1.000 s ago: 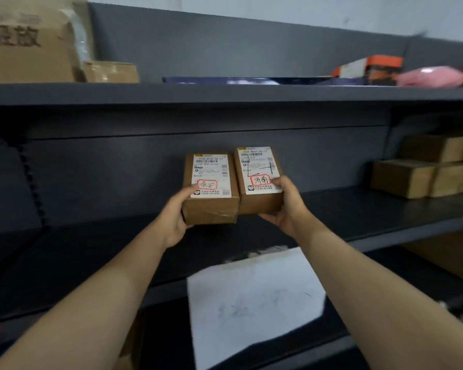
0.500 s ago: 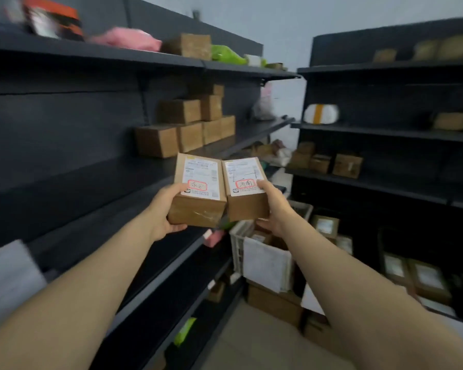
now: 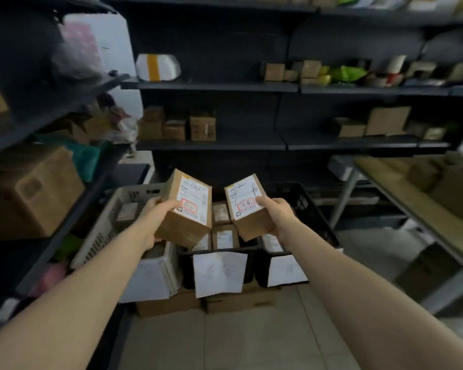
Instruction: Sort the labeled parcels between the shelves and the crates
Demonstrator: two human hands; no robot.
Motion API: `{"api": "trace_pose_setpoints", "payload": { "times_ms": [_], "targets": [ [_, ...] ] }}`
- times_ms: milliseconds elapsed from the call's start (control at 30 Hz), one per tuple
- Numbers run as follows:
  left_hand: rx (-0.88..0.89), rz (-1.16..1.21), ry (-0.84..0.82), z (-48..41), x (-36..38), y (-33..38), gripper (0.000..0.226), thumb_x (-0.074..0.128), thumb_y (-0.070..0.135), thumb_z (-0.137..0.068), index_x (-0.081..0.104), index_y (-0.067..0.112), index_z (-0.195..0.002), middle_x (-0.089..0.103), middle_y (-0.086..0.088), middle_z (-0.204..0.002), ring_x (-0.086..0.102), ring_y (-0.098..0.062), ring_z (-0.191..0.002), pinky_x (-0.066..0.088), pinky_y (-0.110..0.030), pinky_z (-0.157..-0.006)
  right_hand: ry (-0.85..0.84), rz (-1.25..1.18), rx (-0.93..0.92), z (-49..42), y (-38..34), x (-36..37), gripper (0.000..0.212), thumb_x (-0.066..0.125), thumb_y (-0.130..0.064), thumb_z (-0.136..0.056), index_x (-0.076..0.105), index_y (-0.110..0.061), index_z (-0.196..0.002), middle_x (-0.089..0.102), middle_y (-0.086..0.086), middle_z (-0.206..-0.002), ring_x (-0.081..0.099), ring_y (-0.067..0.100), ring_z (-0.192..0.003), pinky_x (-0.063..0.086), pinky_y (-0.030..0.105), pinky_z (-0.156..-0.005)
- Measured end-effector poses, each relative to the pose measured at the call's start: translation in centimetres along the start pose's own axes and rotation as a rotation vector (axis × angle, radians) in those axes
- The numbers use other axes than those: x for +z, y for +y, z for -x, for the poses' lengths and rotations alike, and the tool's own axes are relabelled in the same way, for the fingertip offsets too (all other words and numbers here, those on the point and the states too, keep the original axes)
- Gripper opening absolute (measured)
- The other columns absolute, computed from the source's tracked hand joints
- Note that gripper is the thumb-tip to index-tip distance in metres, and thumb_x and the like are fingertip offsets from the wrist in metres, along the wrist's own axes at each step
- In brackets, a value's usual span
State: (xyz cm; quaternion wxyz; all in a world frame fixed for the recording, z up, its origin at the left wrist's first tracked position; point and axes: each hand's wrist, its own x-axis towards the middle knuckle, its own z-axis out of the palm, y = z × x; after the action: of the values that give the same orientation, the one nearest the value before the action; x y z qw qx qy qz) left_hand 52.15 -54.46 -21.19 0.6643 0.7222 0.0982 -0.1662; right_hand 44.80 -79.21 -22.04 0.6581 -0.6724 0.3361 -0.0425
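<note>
My left hand (image 3: pixel 159 212) grips the left parcel (image 3: pixel 191 222): my fingers (image 3: pixel 152 202) are clamped round its side and the thumb lies on the white label. My right hand (image 3: pixel 277 213) grips the right parcel (image 3: pixel 245 201) in the same way. Both parcels are in the air, tilted away from each other and a little apart. The left one is over the right edge of the grey crate (image 3: pixel 99 231), the right one over the black crates (image 3: pixel 305 201) on the floor.
</note>
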Motion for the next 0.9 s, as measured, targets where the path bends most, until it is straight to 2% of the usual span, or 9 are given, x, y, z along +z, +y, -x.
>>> {"api": "trace_pose_setpoints", "payload": {
  "times_ms": [67, 200, 267, 400, 500, 600, 700, 800, 900],
  "targets": [
    [-0.014, -0.030, -0.061, -3.0, 3.7, 0.0, 0.067, 0.066, 0.030, -0.084, 0.030, 0.026, -0.141, 0.057, -0.011, -0.118, 0.058, -0.024, -0.091, 0.050, -0.037, -0.072, 0.074, 0.005, 0.031, -2.7, 0.5, -2.4, 0.059, 0.068, -0.038, -0.082, 0.041, -0.018, -0.131, 0.055, 0.010, -0.120, 0.058, 0.024, -0.097, 0.053, 0.040, -0.078],
    [-0.017, -0.091, -0.137, -7.9, 10.6, -0.3, 0.059, 0.066, 0.029, -0.085, 0.037, 0.026, -0.136, 0.059, -0.009, -0.114, 0.058, -0.018, -0.080, 0.046, -0.030, -0.061, 0.210, 0.013, 0.113, -8.1, 2.0, -7.3, 0.087, 0.070, -0.049, -0.055, 0.037, -0.027, -0.132, 0.048, 0.012, -0.128, 0.056, 0.031, -0.105, 0.054, 0.047, -0.086],
    [-0.023, -0.112, -0.164, -10.8, 13.5, -0.8, 0.061, 0.067, 0.031, -0.083, 0.037, 0.028, -0.136, 0.059, -0.009, -0.116, 0.060, -0.021, -0.086, 0.050, -0.033, -0.067, 0.279, -0.015, 0.158, -11.3, 2.8, -9.5, 0.095, 0.070, -0.052, -0.049, 0.035, -0.028, -0.134, 0.046, 0.012, -0.130, 0.057, 0.032, -0.105, 0.054, 0.050, -0.087],
    [-0.057, -0.122, -0.137, -16.3, 18.2, -1.9, 0.064, 0.069, 0.032, -0.082, 0.036, 0.026, -0.136, 0.059, -0.011, -0.118, 0.061, -0.028, -0.098, 0.052, -0.043, -0.085, 0.375, -0.013, 0.200, -17.9, 4.0, -12.3, 0.084, 0.071, -0.048, -0.066, 0.033, -0.026, -0.137, 0.047, 0.013, -0.131, 0.056, 0.032, -0.106, 0.052, 0.051, -0.090],
    [-0.122, -0.110, -0.125, -19.8, 21.0, -2.8, 0.062, 0.068, 0.030, -0.083, 0.037, 0.024, -0.136, 0.060, -0.008, -0.110, 0.060, -0.024, -0.095, 0.050, -0.039, -0.081, 0.348, -0.011, 0.227, -23.4, 4.8, -13.1, 0.077, 0.072, -0.042, -0.074, 0.034, -0.019, -0.137, 0.050, 0.014, -0.127, 0.057, 0.032, -0.105, 0.052, 0.051, -0.091],
    [-0.167, -0.094, -0.081, -22.8, 22.9, -3.5, 0.061, 0.067, 0.026, -0.084, 0.037, 0.021, -0.138, 0.058, -0.003, -0.095, 0.059, -0.020, -0.085, 0.049, -0.034, -0.074, 0.284, 0.025, 0.271, -28.0, 5.0, -12.6, 0.086, 0.073, -0.047, -0.064, 0.034, -0.021, -0.136, 0.048, 0.013, -0.128, 0.056, 0.033, -0.106, 0.052, 0.052, -0.091],
    [-0.212, -0.092, -0.033, -25.5, 23.4, -3.8, 0.059, 0.067, 0.025, -0.084, 0.040, 0.021, -0.136, 0.057, -0.003, -0.094, 0.058, -0.019, -0.081, 0.048, -0.031, -0.068, 0.206, 0.049, 0.294, -31.9, 4.9, -11.3, 0.095, 0.072, -0.050, -0.055, 0.033, -0.024, -0.138, 0.049, 0.012, -0.128, 0.055, 0.032, -0.107, 0.051, 0.051, -0.092],
    [-0.250, -0.084, -0.007, -28.1, 22.6, -3.7, 0.056, 0.068, 0.027, -0.084, 0.043, 0.022, -0.133, 0.060, -0.004, -0.096, 0.060, -0.020, -0.083, 0.049, -0.031, -0.066, 0.139, 0.086, 0.286, -34.0, 3.7, -9.0, 0.078, 0.073, -0.043, -0.072, 0.036, -0.021, -0.136, 0.053, 0.010, -0.125, 0.055, 0.029, -0.107, 0.051, 0.045, -0.091],
    [-0.264, -0.056, 0.025, -30.6, 20.8, -3.0, 0.054, 0.067, 0.029, -0.084, 0.042, 0.025, -0.132, 0.061, -0.004, -0.097, 0.060, -0.019, -0.083, 0.047, -0.030, -0.061, 0.043, 0.083, 0.275, -36.5, 2.5, -5.5, 0.057, 0.069, -0.040, -0.082, 0.043, -0.016, -0.127, 0.057, 0.009, -0.119, 0.058, 0.024, -0.098, 0.049, 0.034, -0.071]
  ]
}}
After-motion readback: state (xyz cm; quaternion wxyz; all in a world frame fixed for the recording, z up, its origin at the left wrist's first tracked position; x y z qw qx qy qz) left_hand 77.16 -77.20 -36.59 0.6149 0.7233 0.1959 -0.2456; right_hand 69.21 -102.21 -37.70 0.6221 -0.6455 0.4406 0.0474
